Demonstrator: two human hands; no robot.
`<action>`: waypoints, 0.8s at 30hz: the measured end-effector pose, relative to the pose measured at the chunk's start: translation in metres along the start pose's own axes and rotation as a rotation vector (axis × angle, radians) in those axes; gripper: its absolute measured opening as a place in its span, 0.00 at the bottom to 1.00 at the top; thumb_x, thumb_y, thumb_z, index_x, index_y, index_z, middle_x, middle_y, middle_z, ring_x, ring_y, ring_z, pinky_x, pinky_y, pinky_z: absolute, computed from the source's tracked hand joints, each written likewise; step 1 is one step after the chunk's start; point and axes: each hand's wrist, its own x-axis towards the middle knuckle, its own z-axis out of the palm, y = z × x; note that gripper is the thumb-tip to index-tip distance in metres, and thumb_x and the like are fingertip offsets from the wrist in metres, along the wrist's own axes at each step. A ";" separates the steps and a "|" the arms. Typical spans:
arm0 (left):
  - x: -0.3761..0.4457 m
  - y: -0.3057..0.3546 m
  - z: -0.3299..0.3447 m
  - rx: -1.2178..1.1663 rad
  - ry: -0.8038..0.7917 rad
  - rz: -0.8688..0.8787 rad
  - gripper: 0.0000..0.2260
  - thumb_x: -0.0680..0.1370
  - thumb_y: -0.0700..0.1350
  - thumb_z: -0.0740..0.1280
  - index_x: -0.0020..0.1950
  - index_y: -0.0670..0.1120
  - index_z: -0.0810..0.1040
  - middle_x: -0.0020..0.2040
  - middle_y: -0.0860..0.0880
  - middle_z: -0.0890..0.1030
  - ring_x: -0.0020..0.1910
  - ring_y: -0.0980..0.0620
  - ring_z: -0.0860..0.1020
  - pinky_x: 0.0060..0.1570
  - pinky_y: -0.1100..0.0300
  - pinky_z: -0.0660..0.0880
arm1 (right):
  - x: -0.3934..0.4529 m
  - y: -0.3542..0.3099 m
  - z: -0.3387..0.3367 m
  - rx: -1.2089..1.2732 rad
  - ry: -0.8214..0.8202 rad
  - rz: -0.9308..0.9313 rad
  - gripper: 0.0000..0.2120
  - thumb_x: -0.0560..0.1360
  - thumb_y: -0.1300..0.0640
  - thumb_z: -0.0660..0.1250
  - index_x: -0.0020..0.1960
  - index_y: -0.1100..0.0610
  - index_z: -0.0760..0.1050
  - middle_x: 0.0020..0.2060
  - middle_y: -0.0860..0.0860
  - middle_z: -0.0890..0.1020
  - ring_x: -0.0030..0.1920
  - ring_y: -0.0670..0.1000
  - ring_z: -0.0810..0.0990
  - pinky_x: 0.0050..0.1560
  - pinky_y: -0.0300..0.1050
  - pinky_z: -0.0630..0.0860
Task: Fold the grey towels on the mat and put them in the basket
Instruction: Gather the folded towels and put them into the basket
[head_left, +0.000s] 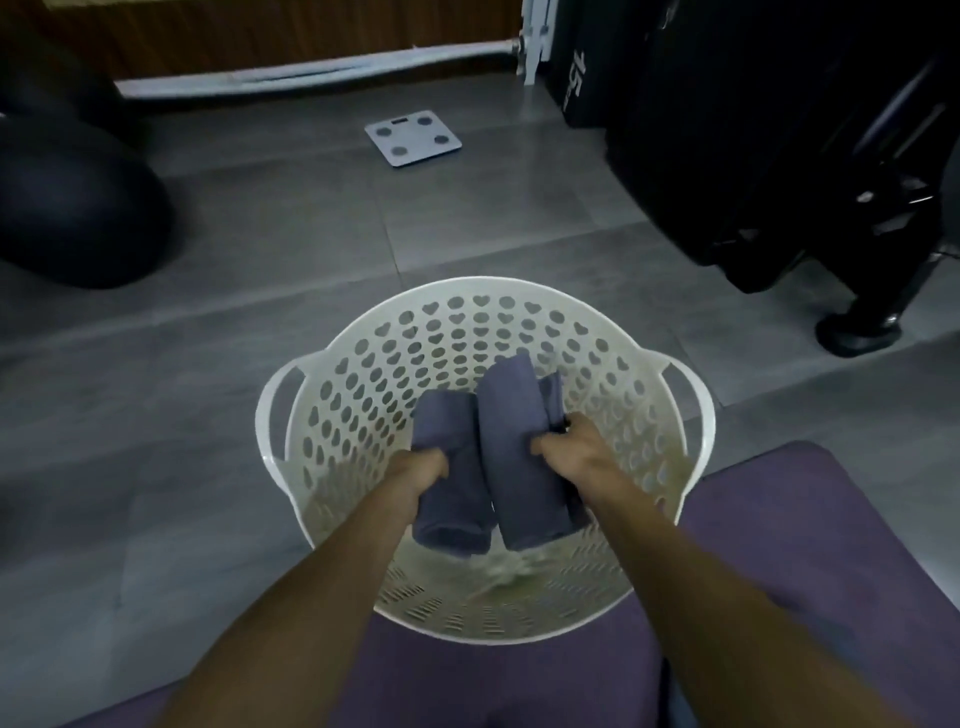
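Both forearms come in from the bottom edge and reach into the basket. Purple mat (810, 525) lies under and right of them, its far edge tucked beneath the near rim of the basket. Grey tiled floor (291, 249) fills the rest of the view, dim light. Big dark rounded shape (72, 213) sits on the floor at left, too dark to identify. Black equipment on a stand (779, 156) occupies the upper right, a "15" marking visible on one dark panel. White round basket (363, 364) stands centre frame, partly on the floor, partly on the mat; heart and oval cut-outs in its wall, a handle on each side. Inside it, two folded grey towels side by side, touching: right towel (511, 457) longer, left towel (447, 499) shorter and a bit lower. A further fold of grey cloth shows behind the right towel; cannot tell if it is a separate towel. Left hand (423, 470), grip clenched on the left towel's near-left edge, fingers curled under the cloth. Right hand (574, 449), grip grasping the right towel at its right edge, thumb on top. Basket bottom is blurred below the towels. Small square bathroom scale (413, 137) lies on the floor well beyond the basket. White pipe (311, 73) runs along the base of the far wall.
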 end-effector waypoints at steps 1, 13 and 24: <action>0.002 -0.003 0.001 0.107 -0.017 -0.028 0.17 0.74 0.40 0.65 0.61 0.35 0.75 0.53 0.40 0.78 0.53 0.41 0.78 0.47 0.52 0.76 | 0.005 0.004 0.000 -0.092 0.004 0.017 0.15 0.73 0.62 0.66 0.58 0.65 0.73 0.46 0.56 0.77 0.49 0.58 0.78 0.43 0.47 0.73; -0.001 -0.006 0.002 0.491 -0.018 0.205 0.15 0.79 0.41 0.59 0.64 0.38 0.74 0.64 0.39 0.75 0.63 0.41 0.75 0.61 0.52 0.72 | 0.019 0.014 0.003 -0.519 -0.051 -0.113 0.06 0.76 0.58 0.63 0.47 0.60 0.75 0.48 0.57 0.80 0.47 0.53 0.77 0.51 0.45 0.73; -0.191 -0.034 0.013 0.057 -0.139 0.843 0.12 0.77 0.37 0.65 0.51 0.54 0.81 0.44 0.56 0.84 0.46 0.61 0.81 0.47 0.69 0.75 | -0.163 0.065 -0.093 0.063 0.092 -0.541 0.08 0.73 0.66 0.69 0.46 0.53 0.82 0.38 0.47 0.84 0.40 0.43 0.83 0.45 0.33 0.77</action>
